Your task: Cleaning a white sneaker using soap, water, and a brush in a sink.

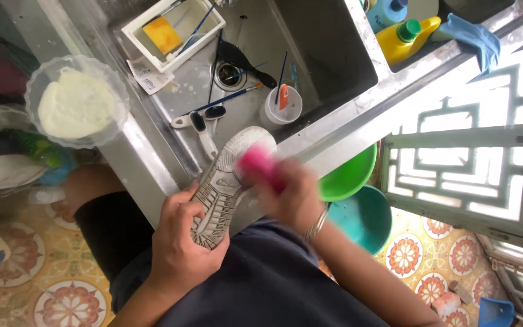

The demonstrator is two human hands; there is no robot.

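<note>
1. White-and-grey rubber-soled sneaker (225, 181), one seen, held sole-up over the near edge of the stainless steel sink (328, 54), toe pointing away from the person.
2. Left hand (180, 242) is clenched round the heel end of the sneaker, thumb on the tread.
3. Right hand (295, 194) grasps a pink scrubbing block (258, 163), one seen, pressed against the toe end of the sole; this hand is motion-blurred, so the finger positions are unclear.
4. Judgement on technique: the heel grip looks firm; scrubbing should go best with short strokes along the tread grooves and the shoe kept over the sink so runoff drops inside.
5. Sink floor, counted: two short dark-bristled brushes with white handles (204, 124), one black brush (243, 60), one white cup (281, 106) holding an orange tool, several thin blue-handled brushes, not countable with certainty.
6. One white rectangular tray (213, 24) holding a yellow sponge (163, 34).
7. One clear plastic bowl (37, 85) of white paste on the left ledge.
8. Two basins under the bench: one green (352, 175), one teal (364, 218).
9. One yellow bottle (404, 39) with green cap beside a blue cloth (473, 36).
</note>
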